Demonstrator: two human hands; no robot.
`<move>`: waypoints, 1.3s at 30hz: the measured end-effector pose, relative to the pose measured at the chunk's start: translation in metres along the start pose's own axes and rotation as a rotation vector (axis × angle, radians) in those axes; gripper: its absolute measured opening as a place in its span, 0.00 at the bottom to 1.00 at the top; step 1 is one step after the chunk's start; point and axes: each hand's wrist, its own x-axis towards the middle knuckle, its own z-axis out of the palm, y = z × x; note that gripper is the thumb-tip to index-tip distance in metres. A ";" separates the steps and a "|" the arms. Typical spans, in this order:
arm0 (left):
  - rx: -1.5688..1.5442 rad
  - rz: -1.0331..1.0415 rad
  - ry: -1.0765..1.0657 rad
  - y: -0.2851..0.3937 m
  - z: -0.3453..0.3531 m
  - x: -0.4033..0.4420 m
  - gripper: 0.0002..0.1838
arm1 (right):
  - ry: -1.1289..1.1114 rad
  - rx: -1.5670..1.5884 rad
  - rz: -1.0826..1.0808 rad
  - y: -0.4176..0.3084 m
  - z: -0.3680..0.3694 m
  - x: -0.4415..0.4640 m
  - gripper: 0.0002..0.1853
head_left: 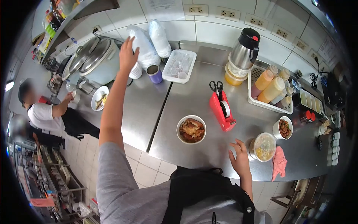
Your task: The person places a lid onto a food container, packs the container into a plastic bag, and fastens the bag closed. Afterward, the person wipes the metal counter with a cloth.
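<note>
My left hand is raised with its fingers apart, holding nothing, in front of the plastic-wrapped stacks by the wall. Below it stand white stacked cups and a purple cup. Near the counter's front edge, my right hand has spread fingers and nothing in it. Just right of that hand is a round container with a clear lid. Between my two hands, a white bowl of browned meat rests on the steel counter. A red tape dispenser with scissors is behind my right hand.
Sauce bottles fill a white basket, beside a steel jug. A tray of small cups is at the back. Right: another bowl, pink cloth. Left: cookers, a plate of food, a person.
</note>
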 end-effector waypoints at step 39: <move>-1.043 -0.663 0.356 0.016 -0.044 0.117 0.15 | 0.136 0.071 -0.083 -0.041 -0.032 0.040 0.13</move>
